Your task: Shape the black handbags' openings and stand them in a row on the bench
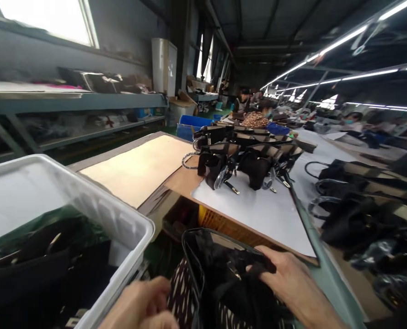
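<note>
A black bag [224,265] with its opening facing up is at the bottom centre, in front of a brown-and-white patterned cloth [183,290]. My right hand [286,274] grips the bag's right upper edge, thumb and fingers on either side of it. Left of the bag is my left hand [145,304], fingers curled close to its left side and the patterned cloth; blur hides whether anything is pinched in them. Several black bags [254,160] with plastic-wrapped handles stand on the table ahead.
A white plastic bin [131,228] with black items stands at the left. More black bags [361,210] lie on the right-hand table. A yellow crate [224,224] sits under the table edge; a blue bin [195,121] is farther back. Several people are in the distance.
</note>
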`<state>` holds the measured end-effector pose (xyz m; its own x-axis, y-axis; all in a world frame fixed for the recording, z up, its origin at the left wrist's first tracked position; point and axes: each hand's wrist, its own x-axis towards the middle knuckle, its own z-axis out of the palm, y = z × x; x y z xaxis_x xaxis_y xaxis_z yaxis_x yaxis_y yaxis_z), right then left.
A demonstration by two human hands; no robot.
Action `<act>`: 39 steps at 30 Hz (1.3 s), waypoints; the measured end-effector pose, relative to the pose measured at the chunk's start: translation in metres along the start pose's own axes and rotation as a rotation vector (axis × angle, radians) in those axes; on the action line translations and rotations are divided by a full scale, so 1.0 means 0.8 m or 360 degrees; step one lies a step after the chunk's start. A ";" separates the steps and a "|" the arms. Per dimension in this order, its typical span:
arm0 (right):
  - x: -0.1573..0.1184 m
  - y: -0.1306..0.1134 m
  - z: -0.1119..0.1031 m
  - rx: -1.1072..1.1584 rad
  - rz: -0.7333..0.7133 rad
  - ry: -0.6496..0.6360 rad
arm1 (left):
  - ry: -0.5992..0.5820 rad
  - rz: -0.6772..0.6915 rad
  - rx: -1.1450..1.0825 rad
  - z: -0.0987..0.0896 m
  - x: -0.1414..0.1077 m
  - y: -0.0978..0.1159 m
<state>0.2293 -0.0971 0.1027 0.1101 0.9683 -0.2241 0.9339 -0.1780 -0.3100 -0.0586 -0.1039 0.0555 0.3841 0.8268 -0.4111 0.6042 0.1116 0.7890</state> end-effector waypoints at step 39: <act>0.052 0.052 0.100 0.0881 -0.0104 -0.0549 | -0.0262 0.0986 0.0922 0.028 0.122 0.056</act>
<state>0.2453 -0.0781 0.0067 -0.1425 0.8848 -0.4436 0.6118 -0.2736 -0.7422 0.0210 -0.0308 0.0406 0.8311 0.5503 -0.0799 0.4961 -0.6688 0.5537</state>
